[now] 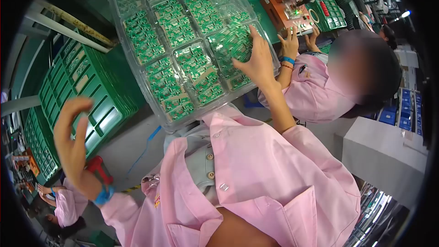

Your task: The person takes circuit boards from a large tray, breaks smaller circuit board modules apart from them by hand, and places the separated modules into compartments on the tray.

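A clear plastic tray [158, 114] with several compartments holds green circuit boards [176, 27] in rows. Over its right side, my right hand [258, 59] grips a green circuit board [233, 43] between thumb and fingers; the board is blurred by motion. My left hand [75, 142], with a blue band at the wrist, is raised left of the tray, beside the stacked green trays. Its fingers are curved and apart, with nothing between them.
Stacked green trays [107, 110] stand at the left. At the upper right, a co-worker in pink [302, 87] has both hands at an orange fixture [274, 9]. A white box [384, 155] is at the right. Another person [68, 206] appears lower left.
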Available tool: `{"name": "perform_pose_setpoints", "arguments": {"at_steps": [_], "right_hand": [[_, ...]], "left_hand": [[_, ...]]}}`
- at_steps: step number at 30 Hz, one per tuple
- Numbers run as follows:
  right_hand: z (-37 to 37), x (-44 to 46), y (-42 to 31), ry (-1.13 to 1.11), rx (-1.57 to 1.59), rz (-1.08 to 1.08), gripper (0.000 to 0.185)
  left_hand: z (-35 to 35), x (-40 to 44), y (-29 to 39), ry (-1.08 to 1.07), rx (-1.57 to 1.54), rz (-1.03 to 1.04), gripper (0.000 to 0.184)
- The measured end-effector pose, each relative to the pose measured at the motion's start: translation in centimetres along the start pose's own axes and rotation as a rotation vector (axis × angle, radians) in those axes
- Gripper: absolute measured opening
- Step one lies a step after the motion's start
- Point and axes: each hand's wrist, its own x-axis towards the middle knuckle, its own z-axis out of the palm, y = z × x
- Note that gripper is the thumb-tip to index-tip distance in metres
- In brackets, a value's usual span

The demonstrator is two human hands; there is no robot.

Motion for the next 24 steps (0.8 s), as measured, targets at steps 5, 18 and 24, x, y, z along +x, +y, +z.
{"name": "perform_pose_setpoints", "arguments": {"at_steps": [5, 18, 24], "right_hand": [[-0.8, -1.9, -8.8, 0.073, 0.018, -0.163, 0.082], [2.9, -3.9, -10.2, -0.253, 0.46, 0.138, 0.03], [3.1, -3.7, -9.9, -0.022, 0.696, -0.19, 0.023]], "left_hand": [[11.3, 7.7, 0.7, -0.005, -0.112, 0.1, 0.03], [16.5, 7.4, -3.7, -0.175, 0.154, 0.241, 0.027], [14.2, 7.9, -0.8, -0.34, 0.048, 0.168, 0.036]]}}
